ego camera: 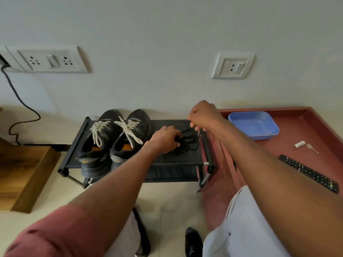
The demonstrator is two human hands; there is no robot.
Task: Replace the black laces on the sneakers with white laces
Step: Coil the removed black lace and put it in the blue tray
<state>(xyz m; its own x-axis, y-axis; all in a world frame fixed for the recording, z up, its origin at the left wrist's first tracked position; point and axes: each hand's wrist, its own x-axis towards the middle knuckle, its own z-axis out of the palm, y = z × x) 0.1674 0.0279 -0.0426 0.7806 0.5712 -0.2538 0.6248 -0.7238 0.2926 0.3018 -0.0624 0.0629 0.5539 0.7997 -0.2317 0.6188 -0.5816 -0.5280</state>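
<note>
left hand [165,137] on black laces [187,143] | sneakers [115,140] white-laced

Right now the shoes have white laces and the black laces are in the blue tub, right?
Not quite. The head view shows the black laces lying on the rack beside the shoes, under the left hand. The blue tub is empty. The shoes do have white laces.

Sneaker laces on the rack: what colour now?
White, on both sneakers, seen in the head view; black laces lie beside them.
</note>
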